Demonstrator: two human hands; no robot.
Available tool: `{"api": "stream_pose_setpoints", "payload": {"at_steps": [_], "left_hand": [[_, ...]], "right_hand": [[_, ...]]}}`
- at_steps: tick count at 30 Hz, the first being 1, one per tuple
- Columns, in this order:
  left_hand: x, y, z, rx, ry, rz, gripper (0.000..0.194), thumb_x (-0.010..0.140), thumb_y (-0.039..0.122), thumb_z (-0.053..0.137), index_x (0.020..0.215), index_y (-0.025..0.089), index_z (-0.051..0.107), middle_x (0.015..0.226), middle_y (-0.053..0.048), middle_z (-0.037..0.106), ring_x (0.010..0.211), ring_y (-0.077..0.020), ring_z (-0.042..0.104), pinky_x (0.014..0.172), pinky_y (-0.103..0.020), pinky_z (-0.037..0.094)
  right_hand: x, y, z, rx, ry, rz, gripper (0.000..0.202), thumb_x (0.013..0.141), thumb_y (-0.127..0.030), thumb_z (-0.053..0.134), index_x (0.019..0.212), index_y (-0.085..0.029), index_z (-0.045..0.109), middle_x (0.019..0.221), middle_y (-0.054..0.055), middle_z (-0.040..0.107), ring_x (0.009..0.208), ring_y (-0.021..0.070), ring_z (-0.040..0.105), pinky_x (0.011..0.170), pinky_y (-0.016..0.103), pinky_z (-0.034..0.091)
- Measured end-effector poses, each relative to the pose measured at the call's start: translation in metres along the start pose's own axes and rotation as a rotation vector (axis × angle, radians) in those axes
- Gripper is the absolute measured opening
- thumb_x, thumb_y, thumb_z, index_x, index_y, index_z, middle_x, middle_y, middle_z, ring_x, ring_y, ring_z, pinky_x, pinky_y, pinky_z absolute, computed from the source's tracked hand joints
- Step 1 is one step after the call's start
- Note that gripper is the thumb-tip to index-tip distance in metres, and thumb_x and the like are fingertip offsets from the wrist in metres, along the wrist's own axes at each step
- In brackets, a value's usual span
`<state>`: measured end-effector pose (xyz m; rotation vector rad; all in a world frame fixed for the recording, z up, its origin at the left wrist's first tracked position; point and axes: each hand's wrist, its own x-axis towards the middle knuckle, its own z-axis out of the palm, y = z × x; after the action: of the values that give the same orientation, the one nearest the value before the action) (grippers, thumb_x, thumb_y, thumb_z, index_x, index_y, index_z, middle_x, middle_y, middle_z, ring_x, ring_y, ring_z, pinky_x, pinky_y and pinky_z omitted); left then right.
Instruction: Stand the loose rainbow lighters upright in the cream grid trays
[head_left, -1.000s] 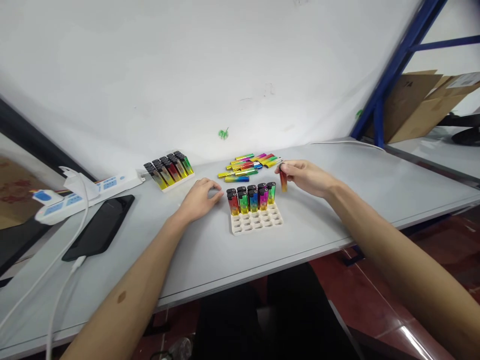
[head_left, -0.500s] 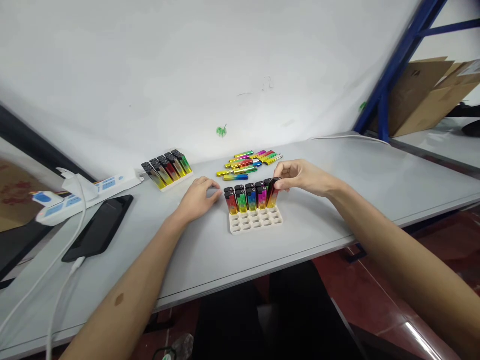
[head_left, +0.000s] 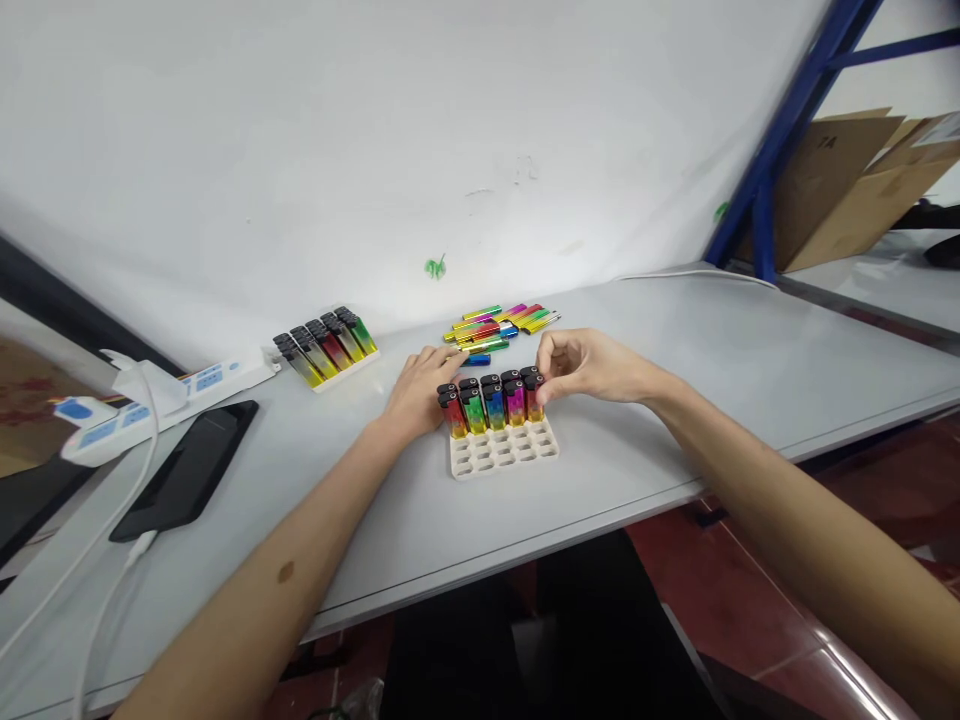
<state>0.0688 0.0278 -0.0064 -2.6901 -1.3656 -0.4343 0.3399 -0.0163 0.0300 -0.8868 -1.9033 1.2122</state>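
Black trousers (head_left: 585, 620) fill the bottom centre of the frame, with red floor tiles (head_left: 701, 620) to their right. Above them stretches a grey tabletop (head_left: 645, 450). At left on it lies a dark phone (head_left: 191, 470), a white cable (head_left: 101, 600) plugged into its lower end.

Near the middle of the frame sits a white tray (head_left: 506, 470), open slots in its nearer rows. Two rows of black-topped lighters (head_left: 493, 408) stand upright along its far side, the front ones red, green, blue, magenta and red. The right hand (head_left: 581, 368) has its fingers curled and its thumb against the right-end lighter (head_left: 534, 410); I cannot tell whether it is pinching it. The left hand (head_left: 424, 390) lies left of the tray, partly hidden by the lighters, fingers slightly bent and close together, their tips at the edge of a loose pile (head_left: 499, 325) of shiny lighters; whether they hold one, I cannot tell.

Farther left are a power strip (head_left: 214, 378) and a second filled tray (head_left: 346, 373). Behind rises a white wall (head_left: 337, 150); cardboard boxes (head_left: 847, 200) stand upper right, beyond a blue frame (head_left: 780, 150).
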Motion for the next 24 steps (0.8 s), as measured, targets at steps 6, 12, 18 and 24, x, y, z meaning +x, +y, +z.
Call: {"api": "stream_pose_setpoints", "payload": {"at_steps": [6, 12, 18, 24], "left_hand": [[-0.003, -0.001, -0.008, -0.059, -0.064, -0.072, 0.025, 0.085, 0.026, 0.053, 0.108, 0.025, 0.062, 0.105, -0.010, 0.057, 0.100, -0.0287, 0.051, 0.086, -0.043, 0.040], [-0.017, 0.006, -0.026, -0.431, -0.017, -0.247, 0.025, 0.073, 0.018, 0.059, 0.089, 0.024, 0.041, 0.078, 0.001, 0.056, 0.068, -0.0173, 0.052, 0.061, -0.029, 0.037], [-0.009, 0.012, -0.030, -1.159, 0.139, -0.608, 0.024, 0.080, 0.039, 0.059, 0.088, 0.025, 0.041, 0.054, 0.010, 0.039, 0.038, -0.0080, 0.033, 0.041, -0.022, 0.024], [-0.007, 0.007, -0.040, -1.559, 0.337, -0.732, 0.047, 0.086, 0.065, 0.037, 0.064, 0.023, 0.038, 0.039, 0.009, 0.021, 0.029, -0.0061, 0.015, 0.036, -0.022, 0.009]], "right_hand": [[0.002, 0.001, -0.005, -0.001, 0.222, 0.022, 0.045, 0.090, -0.062, 0.055, 0.078, -0.019, 0.058, 0.071, 0.000, 0.056, 0.057, 0.0095, 0.053, 0.054, 0.026, 0.044], [0.011, 0.020, -0.010, -0.086, 0.431, 0.190, 0.044, 0.094, -0.058, 0.050, 0.078, -0.018, 0.059, 0.068, 0.001, 0.054, 0.054, 0.0105, 0.052, 0.050, 0.026, 0.042], [0.014, 0.035, -0.006, -0.441, 0.424, 0.164, 0.041, 0.095, -0.051, 0.047, 0.076, -0.019, 0.062, 0.066, 0.000, 0.061, 0.056, 0.0116, 0.052, 0.059, 0.026, 0.039], [0.015, 0.042, -0.004, -0.552, 0.397, 0.141, 0.040, 0.095, -0.050, 0.045, 0.075, -0.020, 0.061, 0.063, 0.000, 0.062, 0.061, 0.0151, 0.053, 0.063, 0.027, 0.037]]}}
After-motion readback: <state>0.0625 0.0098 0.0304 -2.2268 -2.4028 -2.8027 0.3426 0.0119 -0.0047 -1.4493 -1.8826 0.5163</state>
